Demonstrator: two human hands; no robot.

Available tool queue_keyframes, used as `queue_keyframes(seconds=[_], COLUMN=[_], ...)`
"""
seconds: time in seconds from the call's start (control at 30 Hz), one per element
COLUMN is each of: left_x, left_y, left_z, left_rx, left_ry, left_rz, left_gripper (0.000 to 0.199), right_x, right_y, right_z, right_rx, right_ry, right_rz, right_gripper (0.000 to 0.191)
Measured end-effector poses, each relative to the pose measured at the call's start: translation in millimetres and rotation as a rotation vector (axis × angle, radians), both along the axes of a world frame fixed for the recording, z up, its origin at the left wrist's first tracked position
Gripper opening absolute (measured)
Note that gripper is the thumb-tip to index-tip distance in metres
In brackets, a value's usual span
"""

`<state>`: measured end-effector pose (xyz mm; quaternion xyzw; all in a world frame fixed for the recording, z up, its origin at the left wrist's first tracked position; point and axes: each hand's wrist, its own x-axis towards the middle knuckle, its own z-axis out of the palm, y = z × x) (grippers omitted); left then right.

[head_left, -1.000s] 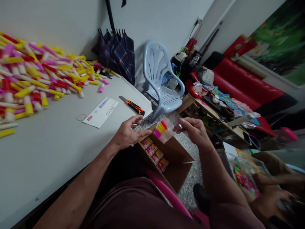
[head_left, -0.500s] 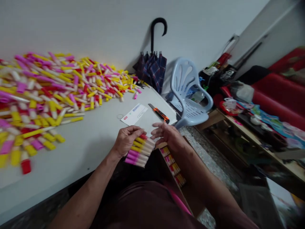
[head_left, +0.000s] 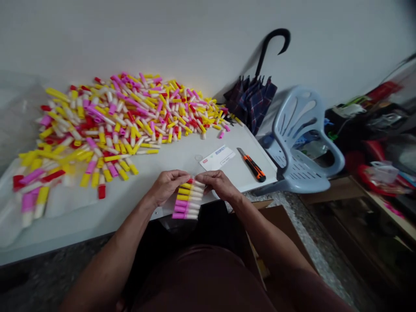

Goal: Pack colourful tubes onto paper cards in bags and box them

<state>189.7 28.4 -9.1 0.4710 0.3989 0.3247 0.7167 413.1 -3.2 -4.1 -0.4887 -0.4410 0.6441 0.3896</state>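
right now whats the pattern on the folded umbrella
Dark blue plaid on the folded cloth umbrella, best in the head view.

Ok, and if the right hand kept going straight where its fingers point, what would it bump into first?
The right hand would meet the bundle of yellow- and pink-capped pens first; it already seems to be touching them.

Head-worn view facing forward-down onto left hand [head_left: 167, 187], right hand [head_left: 217, 184]

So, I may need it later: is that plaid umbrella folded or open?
Folded: the plaid umbrella sits gathered in pleats below its black hooked handle.
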Motion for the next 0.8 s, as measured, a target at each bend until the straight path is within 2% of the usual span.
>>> queue_keyframes(seconds=[0.1,0.2,0.33,0.5,0.63,0.7,0.8], left_x=[-5,-4,-10,-28,-31,-30,-32], left_y=[3,4,-11,-66,-106,-118,-128], left_z=[-4.7,-9.2,-6.8,-0.2,-11.1,-19.8,-26.6], left_rx=[0.031,0.054,0.112,-0.119,-0.123,-0.127,-0.222], left_ry=[0.021,0.006,0.069,0.031,0.077,0.066,0.001], left_rz=[0.057,0.136,0.152,-0.048,0.024,0.06,0.038], left_gripper=[0.037,0.037,0.036,0.047,0.028,0.02,0.019], right_x=[-5,-7,-8,-10,-7,-3,6], right_y=[7,13,9,-33,-72,-85,-95], right_z=[-3.5,-6.7,-7.5,-12.9,-24.4,-28.0,-26.0], right_rx=[-0.017,-0.037,-0.049,-0.129,-0.181,-0.179,-0.132], right_ry=[0.042,0.102,0.135,0.175,0.193,0.228,0.249], right_rz=[0.05,0.137,0.182,0.166,0.218,0.25,0.283], right_gripper=[0.032,0.042,0.037,0.029,0.025,0.022,0.016])
